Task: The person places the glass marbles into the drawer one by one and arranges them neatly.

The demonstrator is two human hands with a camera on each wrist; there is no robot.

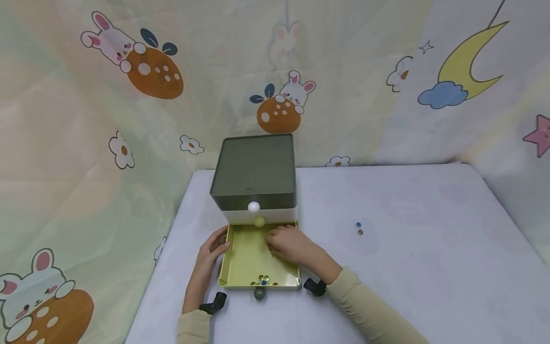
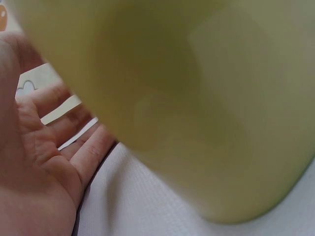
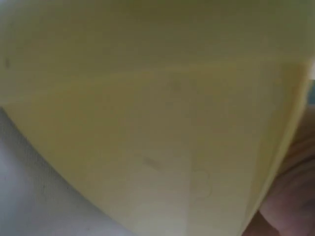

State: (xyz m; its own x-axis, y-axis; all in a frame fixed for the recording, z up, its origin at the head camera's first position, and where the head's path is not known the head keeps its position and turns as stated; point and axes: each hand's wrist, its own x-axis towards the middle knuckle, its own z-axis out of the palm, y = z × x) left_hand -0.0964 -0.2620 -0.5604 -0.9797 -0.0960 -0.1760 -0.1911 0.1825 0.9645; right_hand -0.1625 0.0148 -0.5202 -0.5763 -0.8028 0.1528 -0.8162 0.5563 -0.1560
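Note:
A small chest with a dark green top (image 1: 255,165) stands at the back of the table, its lowest yellow-green drawer (image 1: 245,258) pulled out towards me. My left hand (image 1: 211,248) rests against the drawer's left side; in the left wrist view its fingers (image 2: 91,150) lie fairly straight along the outer wall. Over the right rim reaches my right hand (image 1: 290,244), its bent fingers down inside the drawer. Whatever its fingertips may hold is hidden. Several small shiny glass beads (image 1: 264,280) lie along the drawer's front wall.
Two more beads, one blue (image 1: 358,224) and one amber (image 1: 360,232), lie on the white tablecloth (image 1: 412,267) to the right. A dark round knob (image 1: 259,293) juts from the drawer's front. Behind the table hangs a printed cloth (image 1: 352,129).

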